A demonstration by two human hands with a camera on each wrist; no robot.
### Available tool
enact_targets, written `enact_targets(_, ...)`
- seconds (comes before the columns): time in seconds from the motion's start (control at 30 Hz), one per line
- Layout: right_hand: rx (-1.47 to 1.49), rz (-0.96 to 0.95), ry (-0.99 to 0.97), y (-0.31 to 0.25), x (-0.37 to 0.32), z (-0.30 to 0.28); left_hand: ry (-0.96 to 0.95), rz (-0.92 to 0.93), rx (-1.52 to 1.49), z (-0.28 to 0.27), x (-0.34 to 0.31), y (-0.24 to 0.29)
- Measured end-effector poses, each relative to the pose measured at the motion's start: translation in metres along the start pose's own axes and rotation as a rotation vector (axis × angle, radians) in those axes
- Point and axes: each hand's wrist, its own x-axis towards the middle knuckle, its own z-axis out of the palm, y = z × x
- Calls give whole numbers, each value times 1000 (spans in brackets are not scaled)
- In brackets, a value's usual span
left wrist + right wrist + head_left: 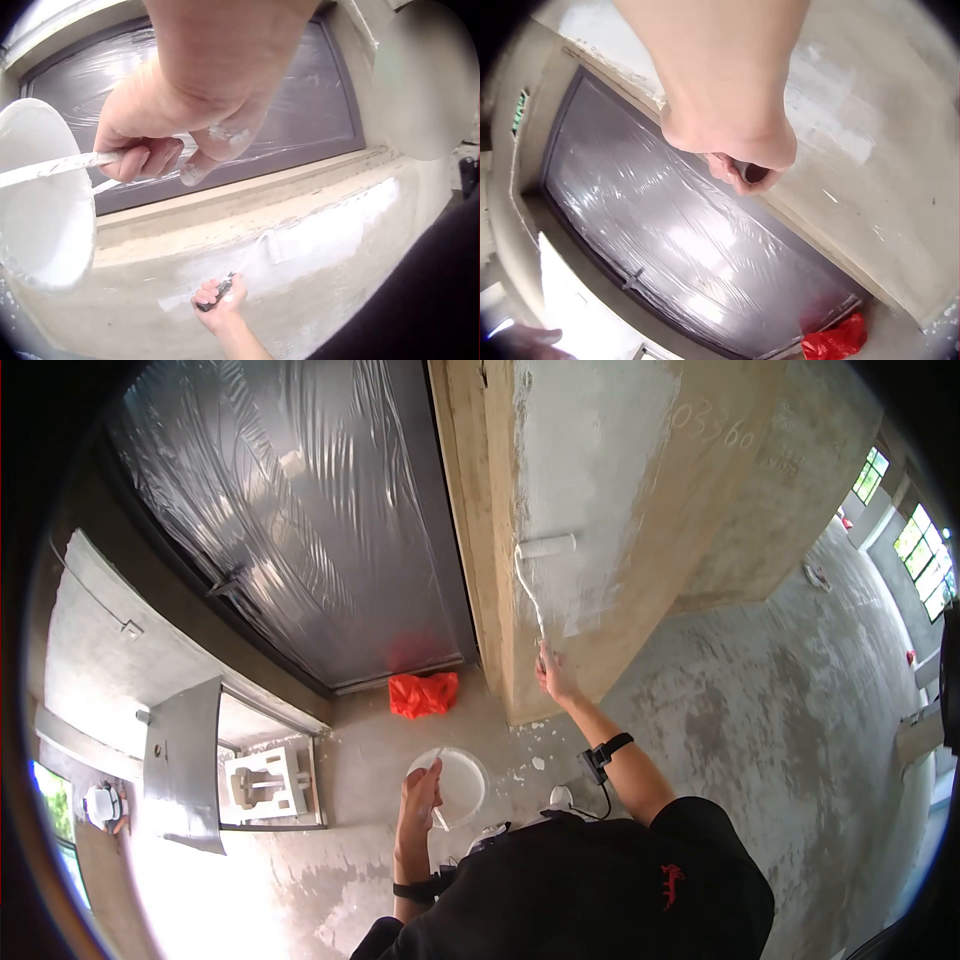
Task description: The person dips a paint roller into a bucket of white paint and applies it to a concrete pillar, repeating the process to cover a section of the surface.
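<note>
My right hand (555, 678) grips the handle of a paint roller (548, 546), its white sleeve lying across a wet-looking white paint patch (590, 460) on the beige wall. In the right wrist view the fingers wrap the handle, whose round butt end (756, 174) shows below the palm; the roller's sleeve is hidden there. My left hand (420, 795), lower and to the left, holds the white bail of a bucket (485, 788). Up close in the left wrist view, curled fingers hook the bail (64, 166) beside the bucket's white inside (52, 251). White paint smears that hand.
Left of the wall stands a dark door (330, 580) wrapped in clear plastic film. A red plastic bag (423, 695) lies at its foot. An opening with a white foam block (265, 785) is farther left. White paint spots (538, 764) dot the concrete floor.
</note>
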Motion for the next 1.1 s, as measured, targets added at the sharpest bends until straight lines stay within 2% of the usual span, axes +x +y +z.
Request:
enact_targets(0.1,25,52,-56,22,-9,-3,-25,-9,20,-8,4,-1)
enact_targets(0.2,-42,61,26,36,-10,-3,-23,-8,-4,-11,5,-1)
enact_targets(0.33,-84,-45,19,20,1,2,-14,12,-19,-13,5,-2)
enact_targets(0.6,-11,-75,-67,-52,28,16,-2,11,-50,-15,6,-1)
enact_targets(0.93,6,-206,10,-156,23,58,-17,59,-38,-15,7,-2)
enact_targets(1.1,65,-268,12,-182,38,69,9,57,-59,-16,2,-2)
